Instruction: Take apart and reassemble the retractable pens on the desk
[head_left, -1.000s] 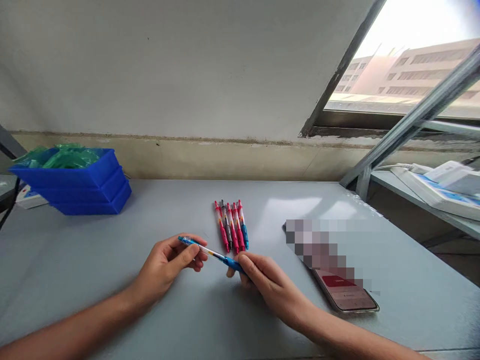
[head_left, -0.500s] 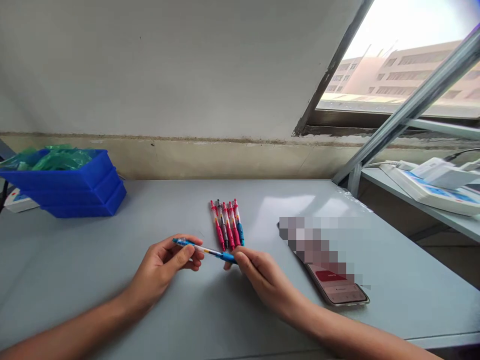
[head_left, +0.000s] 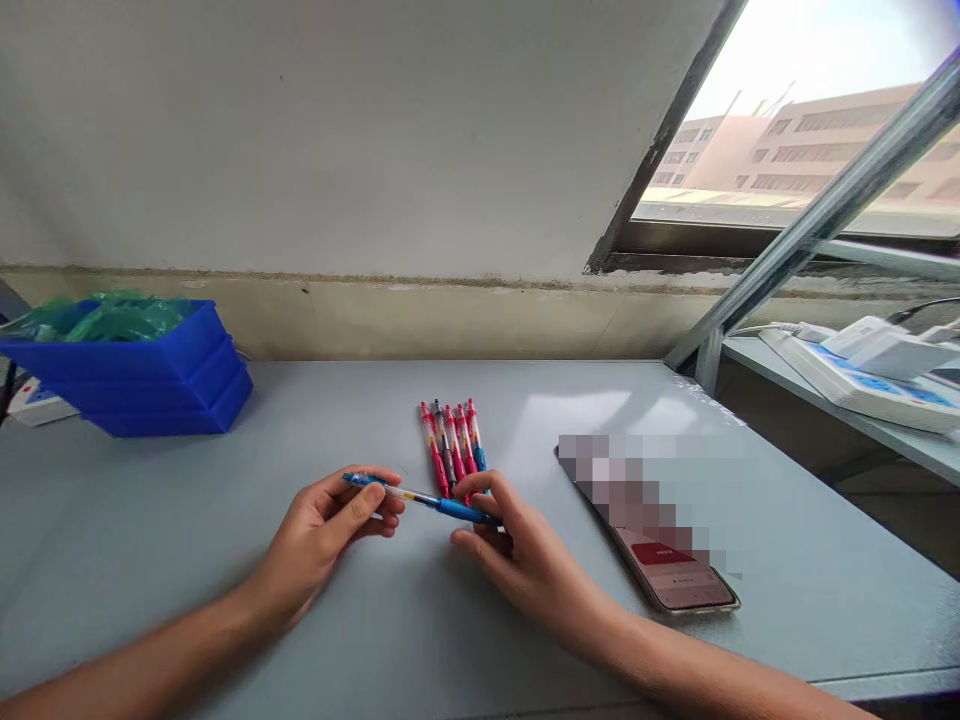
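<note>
A blue retractable pen [head_left: 465,511] with a clear barrel slants across the middle, its clicker end pinched between the thumb and fingers of my left hand [head_left: 341,520]. Around the blue grip end is my right hand [head_left: 517,545], open, with thumb and forefinger apart on either side of the pen. The far tip lies against or just in front of its curled fingers; I cannot tell if they touch it. Just beyond, several pens [head_left: 452,440] rest side by side on the grey table [head_left: 360,640], with red, black and blue grips. My right fingers partly cover their lower ends.
To the right lies a phone [head_left: 675,585], partly blurred out. Stacked blue bins [head_left: 172,370] holding green plastic [head_left: 127,318] stand at the left. A metal frame [head_left: 810,215] and a shelf with a white power strip [head_left: 862,375] are at the right, near the window.
My right hand has loosened from the pen's grip end, its thumb dropping below and forefinger lifting above. The left hand keeps the pen in nearly the same place.
</note>
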